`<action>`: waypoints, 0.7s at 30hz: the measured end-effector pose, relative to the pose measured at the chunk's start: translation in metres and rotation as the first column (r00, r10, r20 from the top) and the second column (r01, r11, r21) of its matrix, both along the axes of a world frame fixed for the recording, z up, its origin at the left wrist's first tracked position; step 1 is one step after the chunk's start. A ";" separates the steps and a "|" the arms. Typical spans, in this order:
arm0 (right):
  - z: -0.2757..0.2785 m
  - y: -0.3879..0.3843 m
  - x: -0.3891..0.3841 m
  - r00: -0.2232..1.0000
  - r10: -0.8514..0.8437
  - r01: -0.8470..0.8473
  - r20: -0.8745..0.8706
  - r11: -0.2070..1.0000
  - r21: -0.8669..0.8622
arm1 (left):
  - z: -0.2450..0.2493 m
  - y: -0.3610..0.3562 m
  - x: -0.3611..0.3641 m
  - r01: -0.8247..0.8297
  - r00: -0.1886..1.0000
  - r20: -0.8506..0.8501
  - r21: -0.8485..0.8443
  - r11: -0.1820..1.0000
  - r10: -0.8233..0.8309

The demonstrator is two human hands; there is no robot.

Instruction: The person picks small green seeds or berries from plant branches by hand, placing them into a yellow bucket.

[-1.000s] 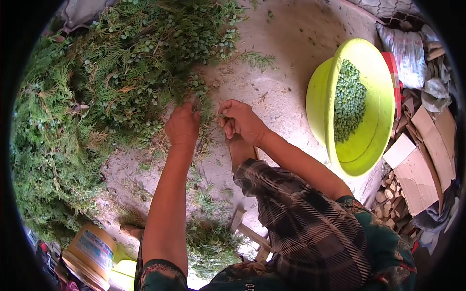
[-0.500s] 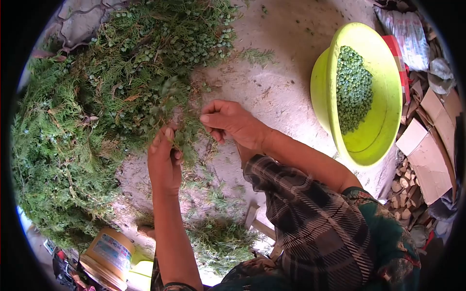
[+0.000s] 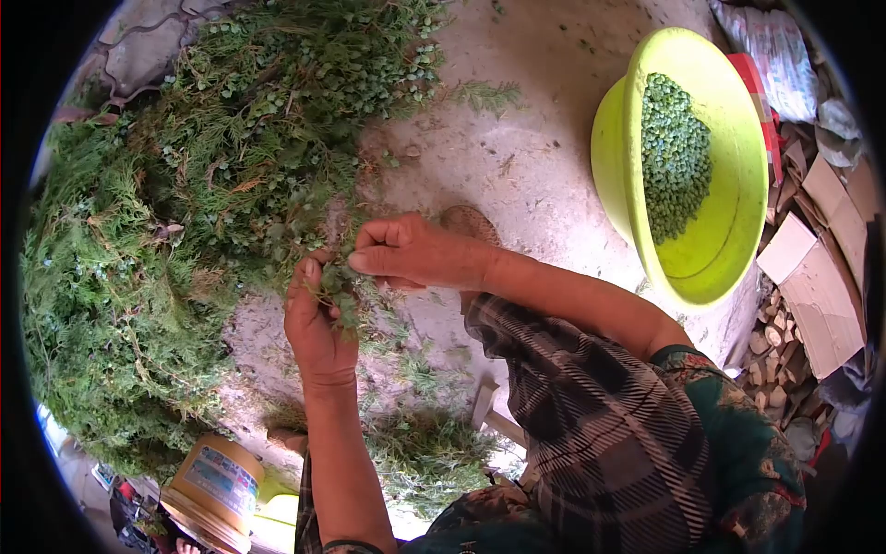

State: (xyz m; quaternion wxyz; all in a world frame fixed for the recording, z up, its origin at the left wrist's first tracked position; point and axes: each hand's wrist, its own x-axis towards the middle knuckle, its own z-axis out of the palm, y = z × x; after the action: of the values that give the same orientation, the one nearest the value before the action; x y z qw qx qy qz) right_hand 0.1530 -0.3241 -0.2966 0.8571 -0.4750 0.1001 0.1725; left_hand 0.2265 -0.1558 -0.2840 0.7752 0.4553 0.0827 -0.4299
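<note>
Clasping a cone-bearing sprig (image 3: 338,292) in the closed left hand (image 3: 318,331) beside the branch pile (image 3: 185,212), the person pinched it with the right hand (image 3: 417,255); steadying it near the cones seemed wisest.

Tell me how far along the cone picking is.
Done: the basin holds a mound of picked green cones, well short of full. In hand: the left hand grips a sprig and the right hand pinches at it. Left: the big heap of branches is dotted with many unpicked cones, so most of the work likely remains.
</note>
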 end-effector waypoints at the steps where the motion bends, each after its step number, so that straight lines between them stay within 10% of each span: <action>1: 0.001 0.001 0.000 0.998 -0.065 0.065 -0.004 0.998 -0.017 | 0.000 -0.002 -0.003 -0.080 0.997 -0.010 0.054 0.995 0.081; 10: 0.006 0.006 -0.009 0.981 0.033 0.056 -0.193 0.896 0.441 | 0.018 -0.025 -0.012 -0.179 0.979 0.135 0.222 0.959 0.151; 21: -0.016 0.008 -0.006 0.987 -0.112 0.146 -0.114 0.924 0.353 | 0.016 -0.031 -0.010 -0.130 0.976 0.208 0.280 0.951 0.072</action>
State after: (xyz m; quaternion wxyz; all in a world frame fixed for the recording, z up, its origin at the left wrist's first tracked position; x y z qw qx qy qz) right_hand 0.1466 -0.3160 -0.3129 0.9336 -0.2936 0.1372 0.1527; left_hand 0.2166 -0.1866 -0.2681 0.7248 0.6000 0.0922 -0.3260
